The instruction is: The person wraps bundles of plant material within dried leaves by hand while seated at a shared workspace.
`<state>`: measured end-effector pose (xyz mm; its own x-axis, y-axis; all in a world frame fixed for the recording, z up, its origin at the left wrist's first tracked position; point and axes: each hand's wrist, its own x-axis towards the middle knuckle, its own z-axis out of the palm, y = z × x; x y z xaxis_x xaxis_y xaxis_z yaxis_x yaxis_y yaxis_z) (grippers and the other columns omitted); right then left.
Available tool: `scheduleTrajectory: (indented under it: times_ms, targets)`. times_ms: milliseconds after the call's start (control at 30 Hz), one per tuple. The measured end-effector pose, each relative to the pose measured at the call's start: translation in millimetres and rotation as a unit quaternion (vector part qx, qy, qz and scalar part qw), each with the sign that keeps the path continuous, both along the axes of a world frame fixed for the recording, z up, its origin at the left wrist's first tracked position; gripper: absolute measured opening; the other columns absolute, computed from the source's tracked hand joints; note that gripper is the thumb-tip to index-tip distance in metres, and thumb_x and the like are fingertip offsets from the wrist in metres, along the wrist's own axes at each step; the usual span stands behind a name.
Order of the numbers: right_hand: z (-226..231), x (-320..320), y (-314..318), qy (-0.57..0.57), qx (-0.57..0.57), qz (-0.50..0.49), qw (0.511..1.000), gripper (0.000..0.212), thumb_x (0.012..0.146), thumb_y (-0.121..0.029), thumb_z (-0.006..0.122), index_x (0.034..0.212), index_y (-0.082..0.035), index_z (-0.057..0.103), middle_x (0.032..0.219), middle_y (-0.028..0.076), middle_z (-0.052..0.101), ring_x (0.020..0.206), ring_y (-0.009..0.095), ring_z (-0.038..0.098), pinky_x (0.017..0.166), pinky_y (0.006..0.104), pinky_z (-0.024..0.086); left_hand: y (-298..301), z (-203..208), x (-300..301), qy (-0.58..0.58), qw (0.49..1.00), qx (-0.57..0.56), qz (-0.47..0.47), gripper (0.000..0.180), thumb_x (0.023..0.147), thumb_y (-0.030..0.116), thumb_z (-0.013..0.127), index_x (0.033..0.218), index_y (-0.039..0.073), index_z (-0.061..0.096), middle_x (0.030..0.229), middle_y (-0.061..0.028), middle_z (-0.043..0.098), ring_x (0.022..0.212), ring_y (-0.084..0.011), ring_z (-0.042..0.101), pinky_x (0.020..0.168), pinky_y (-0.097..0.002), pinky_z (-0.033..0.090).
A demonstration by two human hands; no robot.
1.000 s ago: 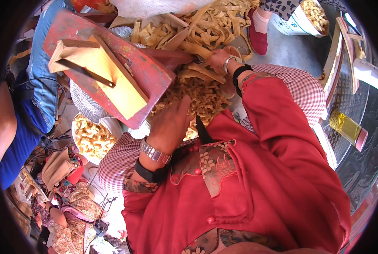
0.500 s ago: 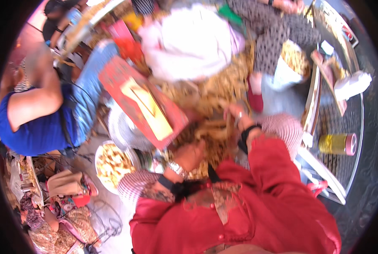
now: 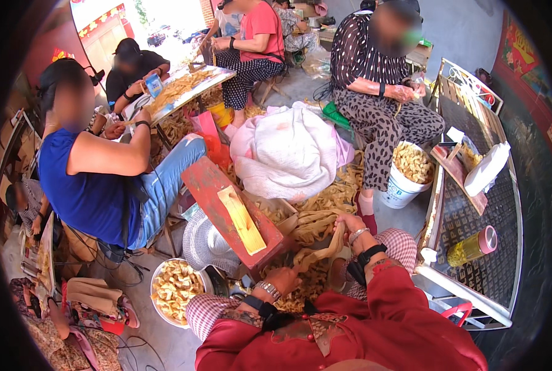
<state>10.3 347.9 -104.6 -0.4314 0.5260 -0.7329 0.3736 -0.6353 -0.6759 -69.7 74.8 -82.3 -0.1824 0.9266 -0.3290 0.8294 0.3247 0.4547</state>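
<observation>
A long, limp, pale tan strip [image 3: 323, 252] is drawn between my two hands. My right hand [image 3: 352, 227] is closed on its upper end, above my right knee. My left hand [image 3: 283, 279] is curled at the strip's lower end, beside my left knee; the fingers are partly hidden. Under and beyond them lies a heap of similar loose strips [image 3: 344, 188]. To the left of my hands stands a worn red wooden bench [image 3: 211, 198], with a flat yellow strip [image 3: 242, 221] lying lengthwise on its top.
White buckets of knotted pieces stand at left [image 3: 178, 324] and right [image 3: 396, 196]. A white cloth [image 3: 285, 148] covers a mound ahead. A person in blue [image 3: 93, 185] sits left, another in patterned trousers [image 3: 381, 123] ahead right. At right, a metal-framed bench [image 3: 474, 210] holds a jar [image 3: 471, 247].
The view has tilted up and steadied, so the co-workers show more fully. The strip between my hands is now clearly visible and stretched out; before, blur hid it.
</observation>
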Motion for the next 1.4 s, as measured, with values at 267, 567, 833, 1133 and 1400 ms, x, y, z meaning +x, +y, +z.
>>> scheduleTrajectory:
  times_ms: [267, 567, 833, 1133, 1400]
  targets:
    - [35, 9, 0, 0.14, 0.084, -0.014, 0.986, 0.01, 0.075, -0.015, 0.06, 0.072, -0.005, 0.061, 0.062, 0.007, 0.061, 0.05, 0.017, 0.06, 0.035, 0.0255, 0.038, 3, -9, -6, 0.022, 1.0, 0.007, -0.019, 0.034, 0.086, 0.031, 0.053, 0.109, 0.007, 0.046, 0.083, -0.0212, 0.063, 0.08, -0.0393, 0.061, 0.066, -0.051, 0.047]
    - [98, 29, -16, 0.144, 0.203, 0.029, 0.968, 0.013, 0.08, -0.016, 0.055, 0.079, -0.003, 0.058, 0.066, 0.006, 0.062, 0.052, 0.01, 0.055, 0.036, 0.019, 0.027, -2, -6, -4, 0.014, 1.0, 0.022, 0.009, 0.036, 0.085, 0.025, 0.056, 0.112, 0.005, 0.045, 0.083, -0.0239, 0.062, 0.082, -0.0412, 0.059, 0.069, -0.0498, 0.046]
    - [128, 35, -20, 0.285, 0.251, 0.002, 0.925, 0.011, 0.079, -0.011, 0.06, 0.082, 0.0, 0.061, 0.071, 0.007, 0.063, 0.062, 0.014, 0.062, 0.046, 0.0186, 0.044, 0, -1, -4, 0.006, 1.0, 0.008, 0.016, 0.036, 0.087, 0.025, 0.054, 0.115, 0.005, 0.045, 0.09, -0.0208, 0.063, 0.09, -0.0404, 0.058, 0.075, -0.0486, 0.045]
    - [104, 59, 54, 0.29, 0.191, -0.078, 0.935, 0.016, 0.083, -0.02, 0.06, 0.09, -0.006, 0.06, 0.075, 0.002, 0.061, 0.057, 0.008, 0.049, 0.04, 0.0178, 0.028, 3, -2, -5, 0.003, 1.0, 0.008, 0.009, 0.035, 0.086, 0.022, 0.054, 0.114, 0.005, 0.044, 0.085, -0.0202, 0.063, 0.088, -0.0391, 0.058, 0.072, -0.0479, 0.045]
    - [158, 65, 77, 0.344, 0.273, -0.153, 0.885, 0.012, 0.078, -0.011, 0.059, 0.083, 0.0, 0.059, 0.079, 0.008, 0.063, 0.075, 0.017, 0.063, 0.052, 0.018, 0.039, 5, -3, -4, 0.009, 1.0, -0.018, -0.002, 0.035, 0.088, 0.024, 0.052, 0.115, 0.005, 0.043, 0.09, -0.0189, 0.063, 0.091, -0.0375, 0.058, 0.073, -0.048, 0.045]
